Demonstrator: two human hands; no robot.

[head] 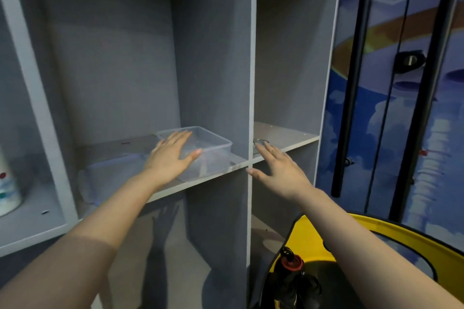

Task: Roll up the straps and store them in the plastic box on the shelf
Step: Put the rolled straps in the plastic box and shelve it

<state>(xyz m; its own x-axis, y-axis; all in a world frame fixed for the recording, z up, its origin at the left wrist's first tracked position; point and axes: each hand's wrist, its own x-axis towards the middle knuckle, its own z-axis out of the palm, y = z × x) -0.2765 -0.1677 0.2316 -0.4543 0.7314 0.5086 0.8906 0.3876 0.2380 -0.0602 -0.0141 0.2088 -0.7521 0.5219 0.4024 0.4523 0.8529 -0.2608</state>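
The clear, thin-walled rectangular plastic box (213,144) is sitting on the smooth grey shelf (221,167), near its front edge and against the upright divider (251,108). The left hand (170,155) is reaching flat over the box's near-left corner, fingers straight, grasping nothing. The right hand (278,168) is hovering released before the neighbouring compartment, where tall open space is rising above.

Box (216,144) on shelf (221,169), against divider (249,108) at right. Left hand (170,155) before box; right hand (278,170) right of divider. Straps (293,283) below right.
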